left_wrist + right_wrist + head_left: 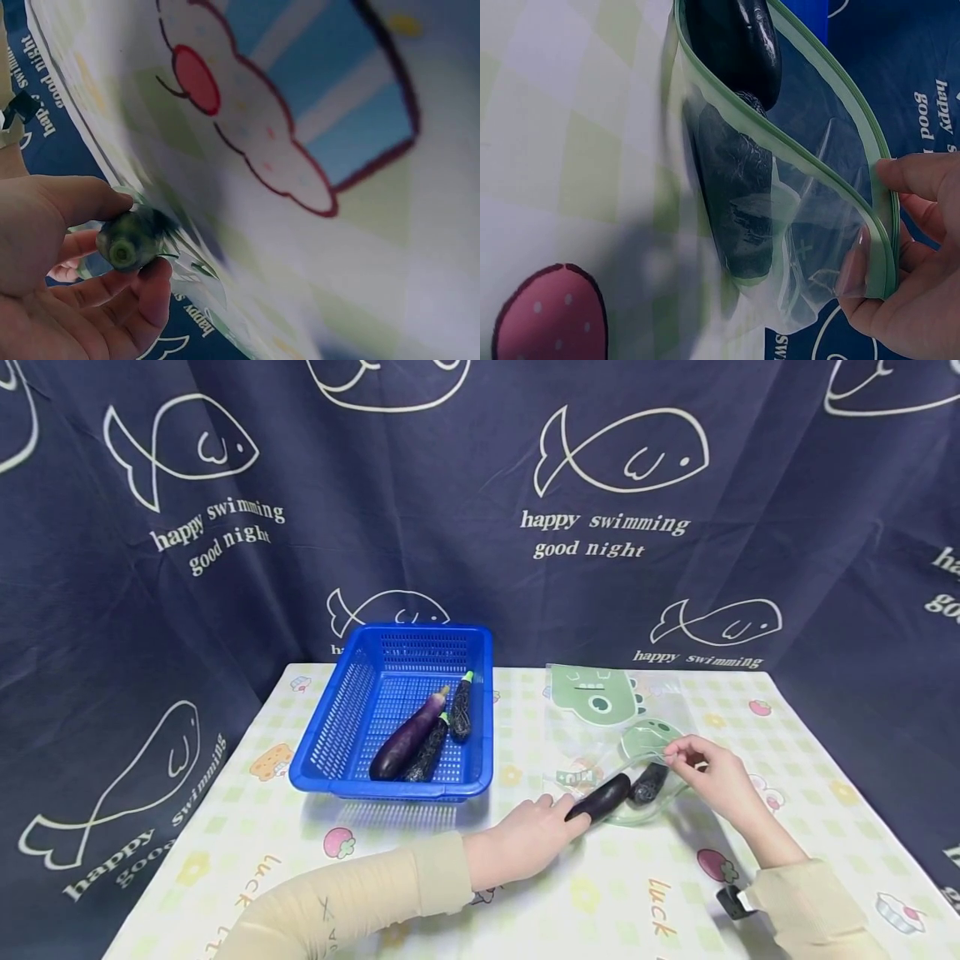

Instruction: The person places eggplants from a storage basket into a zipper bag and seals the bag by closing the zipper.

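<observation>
My left hand (528,839) grips a dark eggplant (602,799) near its stem end, which shows as a green tip in the left wrist view. The eggplant's far end lies in the open mouth of a clear zip bag (810,199) with a green rim and green cartoon print. My right hand (712,781) pinches the rim at the right, holding the mouth apart. Inside the bag lies another dark eggplant (735,202) with a wrinkled, shiny surface.
A blue plastic basket (420,790) stands left on the patterned tablecloth. It holds a long purple eggplant (408,739) and two smaller dark eggplants (461,712). Behind the bag mouth, a green dinosaur print (592,697) on clear plastic lies flat. A dark blue fish-print curtain (465,543) hangs behind the table.
</observation>
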`<state>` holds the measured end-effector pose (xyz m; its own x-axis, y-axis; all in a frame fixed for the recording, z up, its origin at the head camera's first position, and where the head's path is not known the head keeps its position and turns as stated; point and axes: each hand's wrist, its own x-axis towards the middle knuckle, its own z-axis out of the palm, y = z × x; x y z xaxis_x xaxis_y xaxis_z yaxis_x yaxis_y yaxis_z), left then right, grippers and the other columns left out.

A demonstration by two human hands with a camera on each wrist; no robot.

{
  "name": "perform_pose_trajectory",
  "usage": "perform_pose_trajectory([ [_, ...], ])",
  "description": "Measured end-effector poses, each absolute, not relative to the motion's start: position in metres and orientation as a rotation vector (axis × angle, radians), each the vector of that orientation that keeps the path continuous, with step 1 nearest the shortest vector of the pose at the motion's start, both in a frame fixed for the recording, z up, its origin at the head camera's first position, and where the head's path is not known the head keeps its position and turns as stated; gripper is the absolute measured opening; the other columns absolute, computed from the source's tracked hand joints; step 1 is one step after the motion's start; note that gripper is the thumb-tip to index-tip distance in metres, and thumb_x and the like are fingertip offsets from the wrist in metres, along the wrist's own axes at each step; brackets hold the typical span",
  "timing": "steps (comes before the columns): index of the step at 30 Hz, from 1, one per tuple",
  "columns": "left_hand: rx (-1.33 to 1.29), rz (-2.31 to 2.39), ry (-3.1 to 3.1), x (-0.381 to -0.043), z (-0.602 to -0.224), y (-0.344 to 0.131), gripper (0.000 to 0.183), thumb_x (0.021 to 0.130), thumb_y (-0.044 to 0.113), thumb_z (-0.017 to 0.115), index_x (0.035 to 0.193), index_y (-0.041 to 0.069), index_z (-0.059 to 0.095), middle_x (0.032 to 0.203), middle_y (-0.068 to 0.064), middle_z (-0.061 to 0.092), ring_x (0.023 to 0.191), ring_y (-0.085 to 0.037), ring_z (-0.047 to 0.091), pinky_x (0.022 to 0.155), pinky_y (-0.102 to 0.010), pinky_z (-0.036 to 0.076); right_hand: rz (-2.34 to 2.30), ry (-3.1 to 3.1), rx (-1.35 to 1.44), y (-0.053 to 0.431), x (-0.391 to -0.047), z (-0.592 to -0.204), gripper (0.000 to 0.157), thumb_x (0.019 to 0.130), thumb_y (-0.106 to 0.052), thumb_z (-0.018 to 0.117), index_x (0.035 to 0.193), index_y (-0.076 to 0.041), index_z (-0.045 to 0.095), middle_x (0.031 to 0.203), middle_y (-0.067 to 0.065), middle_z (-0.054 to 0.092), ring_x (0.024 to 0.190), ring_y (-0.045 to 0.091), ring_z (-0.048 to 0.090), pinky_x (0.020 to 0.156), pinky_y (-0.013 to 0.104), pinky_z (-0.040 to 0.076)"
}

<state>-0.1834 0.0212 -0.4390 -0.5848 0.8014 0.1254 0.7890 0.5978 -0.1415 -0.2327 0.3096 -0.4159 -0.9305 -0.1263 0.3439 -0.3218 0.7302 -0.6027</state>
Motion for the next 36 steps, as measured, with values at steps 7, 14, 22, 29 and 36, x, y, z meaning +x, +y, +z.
perform_pose_trajectory([
  [7,-1.279,-0.029,-2.723,-0.186,-0.440,0.024,0.045,0.080,0.027,0.072,0.120,0.022,0.050,0.103,0.000,0.053,0.074,-0.012,0.053,0.048,-0.019,0.040,1.003,-2.652,0.354,0.309,-0.232,-0.415,0.005,0.084,-0.006,0.066,0.089,-0.008,0.066,0.073,0.001,0.063,0.065,-0.003,0.051,0.053,0.017,0.043],
  [14,-1.233,-0.135,-2.744,-0.187,-0.441,0.026,0.046,0.080,0.023,0.070,0.123,0.024,0.053,0.102,0.001,0.053,0.071,-0.011,0.053,0.050,-0.019,0.041,1.000,-2.665,0.336,0.309,-0.233,-0.415,0.006,0.084,-0.006,0.066,0.089,-0.008,0.066,0.073,0.000,0.063,0.066,-0.003,0.052,0.053,0.017,0.043],
  [22,-1.222,-0.203,-2.723,-0.186,-0.442,0.028,0.040,0.083,0.022,0.068,0.120,0.023,0.054,0.097,0.001,0.052,0.069,-0.011,0.052,0.049,-0.019,0.039,0.988,-2.657,0.345,0.308,-0.233,-0.415,0.005,0.084,-0.006,0.067,0.088,-0.008,0.066,0.071,-0.001,0.061,0.065,-0.003,0.051,0.053,0.017,0.042],
  [29,-1.197,-0.275,-2.768,-0.189,-0.443,0.032,0.041,0.083,0.020,0.067,0.122,0.022,0.055,0.100,0.000,0.053,0.069,-0.011,0.051,0.051,-0.019,0.040,0.987,-2.664,0.340,0.308,-0.234,-0.414,0.005,0.084,-0.006,0.066,0.089,-0.008,0.066,0.072,-0.001,0.061,0.066,-0.003,0.051,0.053,0.017,0.043],
  [36,-1.180,-0.287,-2.746,-0.191,-0.443,0.035,0.040,0.082,0.019,0.067,0.120,0.022,0.056,0.102,0.000,0.055,0.069,-0.011,0.052,0.057,-0.020,0.043,0.985,-2.659,0.343,0.306,-0.234,-0.413,0.005,0.084,-0.005,0.066,0.088,-0.008,0.066,0.071,-0.001,0.060,0.066,-0.003,0.051,0.053,0.017,0.043],
])
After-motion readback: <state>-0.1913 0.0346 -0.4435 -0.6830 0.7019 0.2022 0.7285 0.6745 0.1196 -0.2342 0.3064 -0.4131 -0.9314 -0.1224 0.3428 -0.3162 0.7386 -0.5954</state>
